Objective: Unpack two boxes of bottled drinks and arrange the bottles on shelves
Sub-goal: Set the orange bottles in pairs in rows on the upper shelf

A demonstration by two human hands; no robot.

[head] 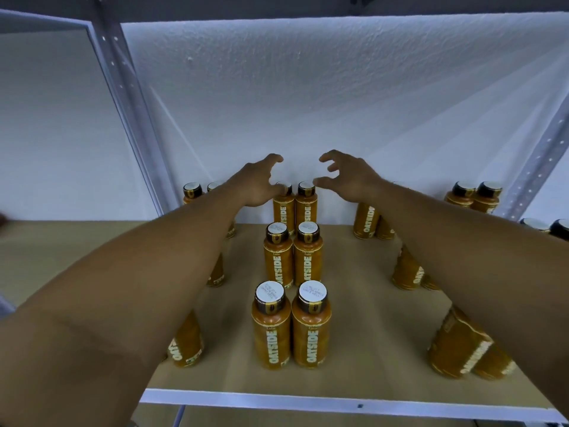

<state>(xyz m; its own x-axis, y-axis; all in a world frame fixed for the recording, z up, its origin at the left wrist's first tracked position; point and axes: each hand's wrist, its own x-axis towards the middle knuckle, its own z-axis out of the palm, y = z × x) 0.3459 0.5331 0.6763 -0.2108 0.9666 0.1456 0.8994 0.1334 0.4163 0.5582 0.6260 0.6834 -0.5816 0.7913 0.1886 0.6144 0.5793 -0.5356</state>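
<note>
Orange plastic bottles with brown caps (271, 331) stand in pairs on the tan shelf board (369, 303), caps up, so their long way runs up and down. We think they are full: a bit heavy, hard and smooth, best held round the middle. At the far pair (305, 211), our left hand (255, 183) and right hand (351, 180) hover, fingers curled and spread, pinching nothing.
</note>
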